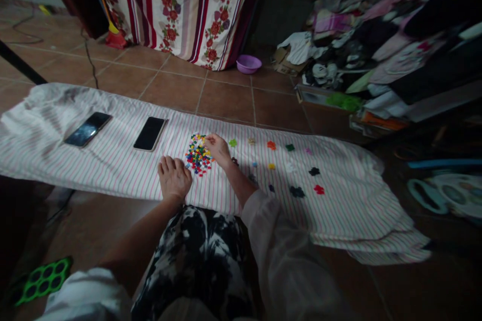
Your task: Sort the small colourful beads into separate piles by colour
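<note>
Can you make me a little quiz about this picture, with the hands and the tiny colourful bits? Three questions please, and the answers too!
1. How many smartphones lie on the striped cloth?
2. True or false: the left hand is holding a smartphone.
3. Which is nearest the right hand?
A. the smartphones
B. the mixed pile of tiny coloured pieces
C. the purple bowl

Key:
1. Two
2. False; it rests on the cloth.
3. B
</note>
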The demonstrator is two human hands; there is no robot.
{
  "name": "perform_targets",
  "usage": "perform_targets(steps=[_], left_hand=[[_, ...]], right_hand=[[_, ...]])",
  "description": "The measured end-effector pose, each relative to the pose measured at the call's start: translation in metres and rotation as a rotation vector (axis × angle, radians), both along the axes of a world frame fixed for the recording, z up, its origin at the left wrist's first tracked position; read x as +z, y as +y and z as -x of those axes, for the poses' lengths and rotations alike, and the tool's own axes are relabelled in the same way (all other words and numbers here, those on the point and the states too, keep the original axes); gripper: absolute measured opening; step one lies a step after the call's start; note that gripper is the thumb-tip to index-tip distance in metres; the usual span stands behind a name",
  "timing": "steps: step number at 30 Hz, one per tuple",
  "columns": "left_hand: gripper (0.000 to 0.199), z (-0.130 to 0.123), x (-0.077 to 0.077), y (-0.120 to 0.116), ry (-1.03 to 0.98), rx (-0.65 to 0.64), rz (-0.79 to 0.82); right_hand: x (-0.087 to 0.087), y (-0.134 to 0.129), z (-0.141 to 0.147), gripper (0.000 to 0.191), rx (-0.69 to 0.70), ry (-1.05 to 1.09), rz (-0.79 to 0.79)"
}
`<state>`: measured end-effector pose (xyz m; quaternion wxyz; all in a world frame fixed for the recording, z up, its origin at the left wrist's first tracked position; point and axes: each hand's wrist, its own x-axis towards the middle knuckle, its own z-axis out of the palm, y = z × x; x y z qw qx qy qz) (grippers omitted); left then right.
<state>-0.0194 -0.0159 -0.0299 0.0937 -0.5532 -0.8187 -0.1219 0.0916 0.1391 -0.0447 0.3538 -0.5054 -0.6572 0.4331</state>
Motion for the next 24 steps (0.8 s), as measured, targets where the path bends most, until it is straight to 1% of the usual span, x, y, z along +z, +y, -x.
perform_targets(steps=[4, 7, 10, 13, 16, 19, 24], left_hand=[[0.036, 0.0, -0.001, 0.0, -0.015, -0.006, -0.02], [0.036, 0.001, -0.001, -0.001, -0.016, -0.01, -0.03], [0.036, 0.0, 0.0, -0.001, -0.016, -0.004, -0.03], [0.036, 0.0, 0.001, -0.001, -0.009, -0.005, -0.027], [0.036, -0.001, 0.001, -0.001, -0.005, -0.006, -0.027], [0.037, -0.001, 0.0, 0.0, -0.016, -0.001, -0.024], [0.036, -0.001, 0.001, -0.001, -0.035, 0.002, -0.015]], right_hand=[[-0.009, -0.005, -0.013, 0.011, -0.068, 0.064, 0.044], [-0.014, -0.006, -0.029, 0.011, -0.118, 0.076, 0.033], [-0.016, -0.004, -0.056, 0.016, -0.176, 0.044, -0.008], [-0.017, -0.001, -0.086, 0.017, -0.284, 0.017, -0.016], [-0.017, 0.004, -0.11, 0.017, -0.344, -0.063, -0.044], [-0.017, 0.009, -0.117, 0.018, -0.333, -0.162, -0.084], [-0.015, 0.015, -0.11, 0.021, -0.312, -0.289, -0.094]])
